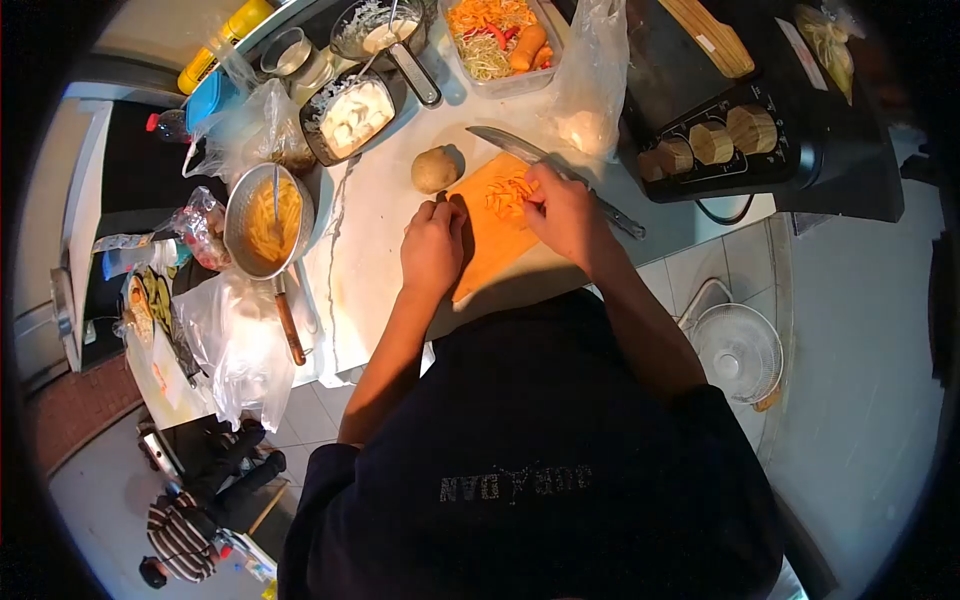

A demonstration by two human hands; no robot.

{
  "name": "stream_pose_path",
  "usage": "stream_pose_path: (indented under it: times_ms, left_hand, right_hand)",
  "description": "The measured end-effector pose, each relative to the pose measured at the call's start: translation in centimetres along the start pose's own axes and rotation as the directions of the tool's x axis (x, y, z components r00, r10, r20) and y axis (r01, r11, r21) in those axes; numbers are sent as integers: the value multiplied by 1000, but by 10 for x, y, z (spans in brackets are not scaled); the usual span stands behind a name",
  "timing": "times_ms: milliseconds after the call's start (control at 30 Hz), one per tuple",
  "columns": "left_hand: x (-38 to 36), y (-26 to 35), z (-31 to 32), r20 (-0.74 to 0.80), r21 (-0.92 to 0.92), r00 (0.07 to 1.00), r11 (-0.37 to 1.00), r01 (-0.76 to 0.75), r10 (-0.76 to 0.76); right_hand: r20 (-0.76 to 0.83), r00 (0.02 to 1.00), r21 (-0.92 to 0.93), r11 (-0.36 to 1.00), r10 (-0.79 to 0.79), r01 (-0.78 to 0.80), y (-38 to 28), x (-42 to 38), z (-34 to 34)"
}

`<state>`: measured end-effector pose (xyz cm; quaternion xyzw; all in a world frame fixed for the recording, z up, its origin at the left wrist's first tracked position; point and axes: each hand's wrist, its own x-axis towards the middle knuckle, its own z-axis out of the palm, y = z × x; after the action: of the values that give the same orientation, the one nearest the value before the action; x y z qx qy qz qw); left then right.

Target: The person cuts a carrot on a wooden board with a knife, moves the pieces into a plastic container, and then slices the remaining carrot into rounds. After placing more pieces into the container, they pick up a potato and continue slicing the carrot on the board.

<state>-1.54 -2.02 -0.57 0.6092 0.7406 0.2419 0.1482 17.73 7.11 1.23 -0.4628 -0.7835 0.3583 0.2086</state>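
An orange cutting board (490, 255) lies at an angle on the counter. Chopped orange pieces, apparently carrot (507, 196), sit in a small pile near its far end. My left hand (432, 245) is curled around the board's left edge, its fingertips partly hidden. The thumb and bent fingers of my right hand (568, 215) close at the right side of the pile, on some pieces. A knife (520, 148) rests beyond the board, its blade pointing left and its handle passing behind my right wrist. Just past my left hand is a round brown potato (435, 170).
A pot of yellow strips (265, 222) stands left, its handle toward me. Further back are a pan of white food (355, 118), a tub of shredded vegetables (500, 85) and a plastic bag (590, 90). A black appliance with wooden knobs (712, 143) stands right; a fan (738, 350) is below.
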Motion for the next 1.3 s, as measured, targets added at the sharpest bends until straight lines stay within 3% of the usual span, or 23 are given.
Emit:
stream_pose_path:
  times_ms: [100,167,367,467,533,633,833,1067,1300]
  left_hand:
    - [2,4,5,-19,66,999,997,-48,49]
    - [2,7,9,-13,107,997,991,-74,76]
    - [11,18,7,12,-140,978,969,-205,208]
    - [14,22,-6,77,-197,986,972,-129,146]
    - [19,22,-9,131,-242,987,968,-60,94]
    - [25,28,-12,131,-305,976,944,-125,172]
    - [33,18,2,163,-236,945,941,-242,284]
    - [35,18,6,132,-219,954,946,-237,270]
    - [43,25,-17,221,-354,949,925,-138,226]
  right_hand:
    - [-10,999,-3,999,-38,38,2,4,-1]
    - [-45,991,-144,982,-130,122,7,1,-3]
    - [73,997,-152,988,-17,28,3,-6,-7]
    - [168,985,-178,984,36,-6,-5,-1,-6]
    - [149,989,-182,983,2,26,-4,2,1]
    - [130,988,-184,977,-84,107,1,6,7]
    - [157,969,-60,977,-191,202,8,14,11]
    - [182,949,-68,960,-257,273,18,25,11]
    - [231,947,-36,970,-225,239,-3,29,-11]
